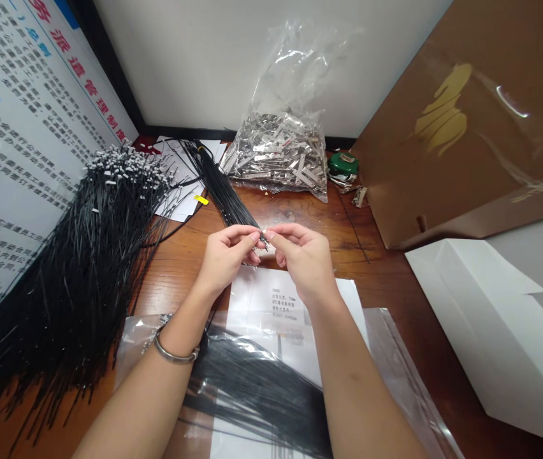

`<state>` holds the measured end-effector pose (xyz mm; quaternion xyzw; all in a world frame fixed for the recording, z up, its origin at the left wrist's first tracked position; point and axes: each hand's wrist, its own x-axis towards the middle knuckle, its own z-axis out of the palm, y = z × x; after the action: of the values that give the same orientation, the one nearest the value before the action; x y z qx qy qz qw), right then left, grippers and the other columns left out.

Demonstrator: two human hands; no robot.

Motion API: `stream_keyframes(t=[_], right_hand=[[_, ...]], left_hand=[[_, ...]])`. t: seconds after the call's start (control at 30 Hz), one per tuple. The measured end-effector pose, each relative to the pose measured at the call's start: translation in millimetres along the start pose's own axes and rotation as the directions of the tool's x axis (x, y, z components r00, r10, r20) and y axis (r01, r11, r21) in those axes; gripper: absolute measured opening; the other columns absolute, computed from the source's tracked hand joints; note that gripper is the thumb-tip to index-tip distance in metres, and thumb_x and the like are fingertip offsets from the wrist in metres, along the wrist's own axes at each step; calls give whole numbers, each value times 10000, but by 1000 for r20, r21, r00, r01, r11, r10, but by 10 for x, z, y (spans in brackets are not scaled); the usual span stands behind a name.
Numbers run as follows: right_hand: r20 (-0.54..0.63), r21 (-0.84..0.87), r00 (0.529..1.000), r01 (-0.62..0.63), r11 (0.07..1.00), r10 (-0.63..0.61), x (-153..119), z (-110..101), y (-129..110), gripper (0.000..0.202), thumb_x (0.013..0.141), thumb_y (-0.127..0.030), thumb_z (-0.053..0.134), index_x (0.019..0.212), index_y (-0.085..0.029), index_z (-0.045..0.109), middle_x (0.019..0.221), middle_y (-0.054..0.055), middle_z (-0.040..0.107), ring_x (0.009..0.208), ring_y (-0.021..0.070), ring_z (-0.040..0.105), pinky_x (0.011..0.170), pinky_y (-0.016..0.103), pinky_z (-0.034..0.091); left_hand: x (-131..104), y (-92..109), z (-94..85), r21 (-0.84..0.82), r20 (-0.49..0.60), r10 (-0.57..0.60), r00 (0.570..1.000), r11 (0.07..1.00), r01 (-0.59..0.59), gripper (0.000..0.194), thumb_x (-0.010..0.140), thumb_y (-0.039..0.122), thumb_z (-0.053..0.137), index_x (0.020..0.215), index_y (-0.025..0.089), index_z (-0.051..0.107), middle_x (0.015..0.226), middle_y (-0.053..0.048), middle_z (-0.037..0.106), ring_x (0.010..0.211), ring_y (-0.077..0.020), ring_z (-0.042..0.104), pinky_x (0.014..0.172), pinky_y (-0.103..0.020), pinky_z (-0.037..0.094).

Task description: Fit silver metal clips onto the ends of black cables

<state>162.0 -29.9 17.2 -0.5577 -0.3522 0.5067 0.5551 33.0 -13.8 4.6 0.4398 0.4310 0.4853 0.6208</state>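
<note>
A: What are the hands holding?

B: The left hand (226, 258) and the right hand (308, 258) are meeting above the tabletop (180, 261), each grip closing thumb against fingers on a small silvery piece (264, 238). The fingertips are hiding most of it, so I'm not making out its shape.

A: And behind them?

B: A black wire bundle (226, 191) is running back from the hands, with a yellow band (201, 148) circling it near the far end. The hands are covering its near end, so I can't tell whether the piece is joining it.

A: What is lying underneath?

B: A printed sheet (300, 290) is showing between the forearms, its lower part disappearing beneath a clear bag (386, 357). Black strands (252, 363) are lying in that bag, glare is blurring them, and the right forearm is blocking part of them. The frame is cutting off the bag's near edge.

A: To the left?

B: A big heap of black wires (94, 274) is spreading there, white tips bunching at the far end. It is covering part of a printed board (27, 115).

A: Farther back?

B: A plastic bag (283, 153) is holding many metal pieces, overlapping too much for counting. A green tape measure (343, 164) is sitting just beside it, near a brown box (467, 108) that the frame is cropping.
</note>
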Motion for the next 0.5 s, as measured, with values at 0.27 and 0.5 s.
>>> stream_keyframes(t=[0.27, 0.5], right_hand=[[-26, 45, 996, -80, 996, 81, -11, 3, -42, 196, 561, -281, 759, 679, -151, 671, 482, -44, 530, 423, 58, 358, 421, 231, 291], [-6, 109, 990, -142, 984, 143, 0, -16, -41, 220, 523, -282, 773, 674, -152, 679, 520, -31, 558, 441, 53, 336, 422, 228, 254]], left_hand=[[2, -5, 6, -18, 1, -48, 999, 999, 48, 299, 636, 350, 781, 785, 116, 668, 696, -47, 709, 490, -95, 601, 510, -226, 494], [1, -9, 2, -18, 10, -42, 999, 999, 42, 314, 627, 367, 793, 769, 123, 658, 685, -35, 702, 488, -89, 589, 514, -230, 496]])
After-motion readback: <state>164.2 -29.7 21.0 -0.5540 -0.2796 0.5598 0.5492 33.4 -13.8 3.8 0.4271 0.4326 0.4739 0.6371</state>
